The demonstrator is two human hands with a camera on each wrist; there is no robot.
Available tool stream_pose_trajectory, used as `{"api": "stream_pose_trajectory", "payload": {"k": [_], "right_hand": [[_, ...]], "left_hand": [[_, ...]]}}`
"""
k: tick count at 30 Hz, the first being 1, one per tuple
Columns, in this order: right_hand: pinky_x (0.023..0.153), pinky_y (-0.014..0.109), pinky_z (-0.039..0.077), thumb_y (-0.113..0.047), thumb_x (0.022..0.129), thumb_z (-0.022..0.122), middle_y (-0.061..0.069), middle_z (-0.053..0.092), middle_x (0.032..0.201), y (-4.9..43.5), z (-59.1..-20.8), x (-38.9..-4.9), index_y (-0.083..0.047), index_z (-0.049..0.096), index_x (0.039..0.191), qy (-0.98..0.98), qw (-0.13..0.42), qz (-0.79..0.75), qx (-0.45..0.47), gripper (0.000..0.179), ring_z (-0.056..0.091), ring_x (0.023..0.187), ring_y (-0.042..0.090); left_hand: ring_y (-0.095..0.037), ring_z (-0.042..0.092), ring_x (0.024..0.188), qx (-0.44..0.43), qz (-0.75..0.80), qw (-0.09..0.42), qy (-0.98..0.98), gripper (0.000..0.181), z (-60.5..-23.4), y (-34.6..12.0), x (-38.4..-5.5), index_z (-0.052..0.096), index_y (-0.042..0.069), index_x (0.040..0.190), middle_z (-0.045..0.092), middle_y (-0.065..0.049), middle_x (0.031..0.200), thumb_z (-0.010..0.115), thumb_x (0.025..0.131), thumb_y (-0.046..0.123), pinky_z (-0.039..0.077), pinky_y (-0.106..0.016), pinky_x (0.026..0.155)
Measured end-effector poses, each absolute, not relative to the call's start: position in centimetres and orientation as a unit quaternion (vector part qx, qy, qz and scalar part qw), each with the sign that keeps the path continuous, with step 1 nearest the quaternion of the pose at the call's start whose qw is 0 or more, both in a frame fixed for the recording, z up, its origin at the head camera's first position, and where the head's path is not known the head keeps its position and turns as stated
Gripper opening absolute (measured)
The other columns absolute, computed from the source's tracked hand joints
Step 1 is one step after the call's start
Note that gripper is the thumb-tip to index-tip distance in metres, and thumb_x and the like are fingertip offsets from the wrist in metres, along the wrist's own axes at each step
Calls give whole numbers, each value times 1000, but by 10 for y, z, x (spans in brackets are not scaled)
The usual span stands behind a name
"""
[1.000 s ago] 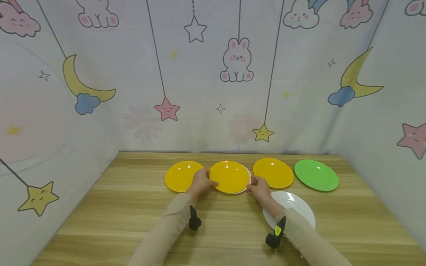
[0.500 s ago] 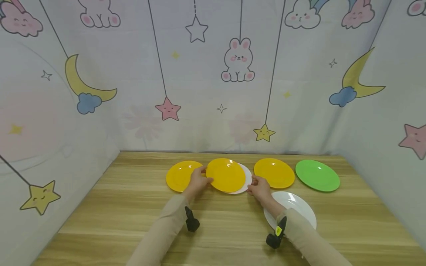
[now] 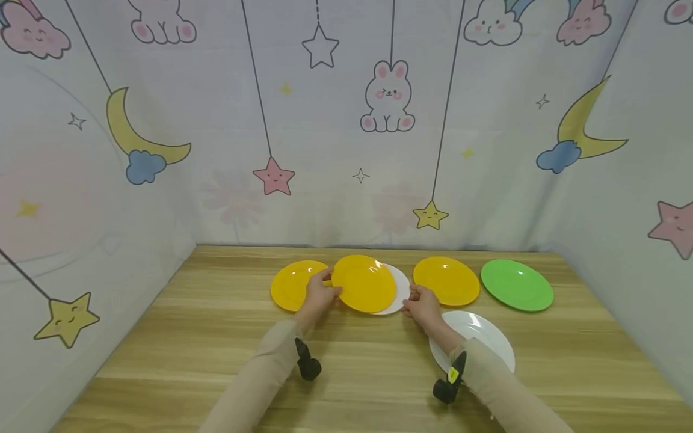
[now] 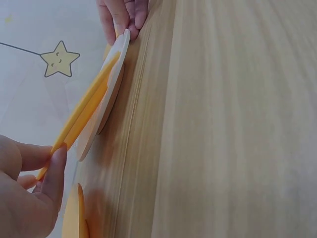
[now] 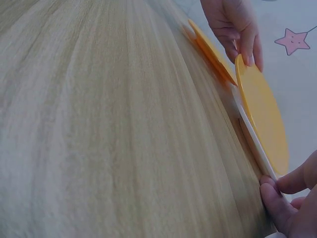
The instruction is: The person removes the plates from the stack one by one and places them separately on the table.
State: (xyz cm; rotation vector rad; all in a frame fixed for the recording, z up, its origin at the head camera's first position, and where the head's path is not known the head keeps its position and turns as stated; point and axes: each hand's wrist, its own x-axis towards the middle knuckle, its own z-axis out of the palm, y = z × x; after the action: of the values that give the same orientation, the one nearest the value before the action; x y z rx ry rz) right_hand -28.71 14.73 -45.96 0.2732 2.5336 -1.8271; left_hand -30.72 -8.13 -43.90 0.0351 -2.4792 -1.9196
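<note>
My left hand (image 3: 319,294) pinches the left rim of a yellow plate (image 3: 364,284), thumb on one face and fingers on the other. That plate is tilted and overlaps a white plate (image 3: 402,291), whose right side shows past it. In the left wrist view the yellow plate (image 4: 81,111) has its near end raised, while its far end lies against the white one. My right hand (image 3: 425,308) pinches the right rim of the white plate between thumb and fingers, as the right wrist view also shows with the white rim (image 5: 255,134).
A second yellow plate (image 3: 292,285) lies at left, partly behind my left hand. To the right are another yellow plate (image 3: 446,281) and a green plate (image 3: 517,285). Another white plate (image 3: 487,337) sits under my right forearm. Patterned cloth walls (image 3: 335,144) enclose the wooden table (image 3: 368,373).
The yellow plate has slid left and slightly up with my left hand, baring more of the white plate under it. My right hand has stayed at the white rim.
</note>
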Motion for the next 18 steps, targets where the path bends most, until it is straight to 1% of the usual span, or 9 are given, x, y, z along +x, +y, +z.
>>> {"api": "stream_pose_trajectory", "payload": {"k": [4,7,9,11,14,18], "right_hand": [[57,23,54,10,80,59,20,53,93,147,-458,-288,13,38,130,810,0,-580,85,54,57,59,10],[57,24,54,10,80,58,20,53,93,146,-457,-288,14,38,130,810,-2,-581,83,54,58,58,11],[57,24,54,10,80,58,20,52,93,146,-457,-288,14,38,129,810,-1,-580,83,54,58,59,11],[58,23,54,10,80,58,20,52,94,146,-457,-287,14,38,130,811,-1,-579,83,54,57,60,11],[58,23,54,10,80,58,21,52,94,145,-456,-286,14,38,130,814,-1,-574,86,53,57,60,11],[57,23,54,9,81,58,21,52,94,144,-454,-284,14,38,129,818,0,-569,86,52,58,60,12]], "left_hand": [[-10,54,63,12,-611,18,-791,54,-437,-87,-307,43,-7,130,49,-27,118,60,79,-11,53,-23,60],[-10,53,62,14,-612,26,-790,55,-434,-92,-306,42,-8,130,49,-28,118,60,78,-11,53,-22,58],[-10,51,60,23,-612,24,-790,56,-433,-96,-305,42,-7,131,49,-26,119,61,79,-10,52,-20,56],[-10,51,59,34,-617,20,-786,57,-431,-101,-304,41,-5,133,49,-26,120,61,79,-10,52,-21,56],[-11,53,63,47,-618,16,-785,58,-428,-109,-301,39,-3,134,49,-25,122,60,81,-9,54,-23,60],[-13,55,67,53,-617,29,-785,58,-424,-124,-299,38,-4,135,48,-26,122,59,80,-10,54,-24,62]]}}
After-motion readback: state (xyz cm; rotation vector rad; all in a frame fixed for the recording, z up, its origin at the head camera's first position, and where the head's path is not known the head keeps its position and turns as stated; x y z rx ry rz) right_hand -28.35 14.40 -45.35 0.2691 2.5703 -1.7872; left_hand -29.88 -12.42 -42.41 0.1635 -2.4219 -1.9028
